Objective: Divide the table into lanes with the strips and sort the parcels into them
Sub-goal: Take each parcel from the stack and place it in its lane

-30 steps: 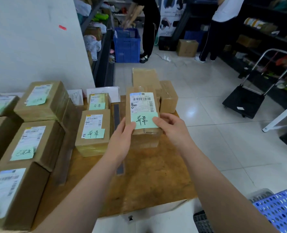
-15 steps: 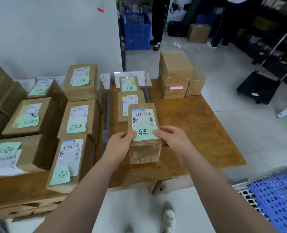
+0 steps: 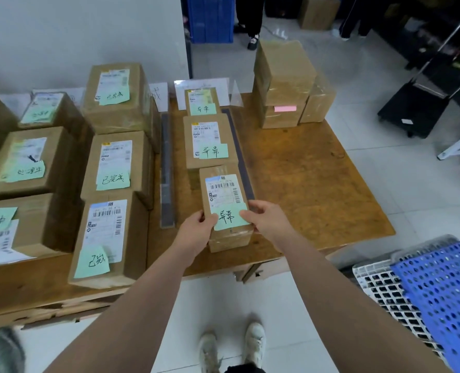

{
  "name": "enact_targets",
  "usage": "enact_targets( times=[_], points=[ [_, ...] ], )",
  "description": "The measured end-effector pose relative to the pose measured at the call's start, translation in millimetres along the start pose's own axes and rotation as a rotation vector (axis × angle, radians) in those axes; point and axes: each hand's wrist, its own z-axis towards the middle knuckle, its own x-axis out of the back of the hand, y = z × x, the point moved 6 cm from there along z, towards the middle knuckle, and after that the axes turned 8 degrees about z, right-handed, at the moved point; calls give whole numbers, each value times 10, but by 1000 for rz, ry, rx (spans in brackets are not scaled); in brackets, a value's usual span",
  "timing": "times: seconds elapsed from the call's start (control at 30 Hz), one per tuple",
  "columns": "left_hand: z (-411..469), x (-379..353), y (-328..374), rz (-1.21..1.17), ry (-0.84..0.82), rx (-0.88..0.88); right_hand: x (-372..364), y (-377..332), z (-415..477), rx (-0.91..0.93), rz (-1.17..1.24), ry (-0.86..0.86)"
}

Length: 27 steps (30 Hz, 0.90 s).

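A small cardboard parcel (image 3: pixel 224 195) with a shipping label and a green note sits on the wooden table (image 3: pixel 312 184), third in a row behind two similar parcels (image 3: pixel 210 142). My left hand (image 3: pixel 196 232) grips its near left corner and my right hand (image 3: pixel 266 222) grips its near right corner. One dark strip (image 3: pixel 167 170) lies to the left of this row. Another dark strip (image 3: pixel 239 154) lies along the row's right side, partly covered by the parcel. Left of the first strip stand larger parcels (image 3: pixel 115 165) with green notes.
A stack of unlabelled boxes (image 3: pixel 282 84) stands at the table's far right corner. White paper signs (image 3: pixel 202 87) stand at the back edge. Blue and white perforated crates (image 3: pixel 438 292) sit on the floor at right. A black hand trolley (image 3: pixel 417 109) and people's legs are beyond.
The parcel came down from in front of me and now rests on the table behind the two green-noted parcels. Both hands kept hold of it. My view tilted downward.
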Motion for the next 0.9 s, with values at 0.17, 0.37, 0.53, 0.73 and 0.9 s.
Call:
enact_targets(
  times=[0.17,0.37,0.53,0.73,0.9],
  points=[
    [25,-22,23,62,51,-43,-2,22,63,24,-87,25],
    [-106,149,442,264,220,-267,238,-343,-13,198,-306,136],
    [-154,191,995,585,334,-502,567,-777,-113,354,-543,246],
    [-138,-33,1711,862,397,-603,1083,-1144,-23,399,-651,317],
    [154,-306,2313,888,417,-641,1592,-1529,329,415,-679,352]
  ],
)
